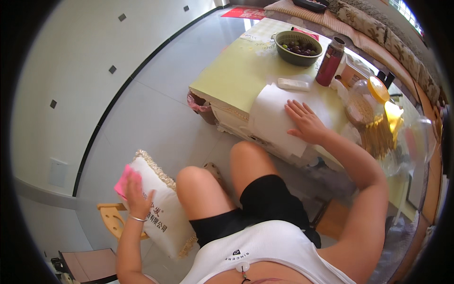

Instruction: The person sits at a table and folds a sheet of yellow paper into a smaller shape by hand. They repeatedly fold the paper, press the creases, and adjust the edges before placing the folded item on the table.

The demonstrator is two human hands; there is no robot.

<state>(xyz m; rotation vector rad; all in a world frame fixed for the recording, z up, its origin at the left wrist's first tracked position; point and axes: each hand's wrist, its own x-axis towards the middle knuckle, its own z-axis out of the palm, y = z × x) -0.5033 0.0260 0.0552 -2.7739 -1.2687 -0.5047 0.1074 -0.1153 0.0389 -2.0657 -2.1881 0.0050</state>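
My right hand (305,120) lies flat with its fingers spread on large white paper sheets (270,113) at the table's near edge. Just beyond its fingertips is a small white oblong block (293,84). Over to the left, my left hand (137,199), a bangle at its wrist, is stretched out with the thumb apart. Its fingers lie over a bright pink piece (122,183), cloth or paper, I cannot tell which. Beneath is a white cushion (163,208) with a fringed edge, resting on a wooden chair (109,220).
On the yellow-green table (222,78) stand a basket (297,59) of dark round fruit, a dark red flask (329,61) and a clear jar (362,102) with a yellow lid. A lined bin (202,108) is by the table's left end. A patterned sofa (364,23) runs behind.
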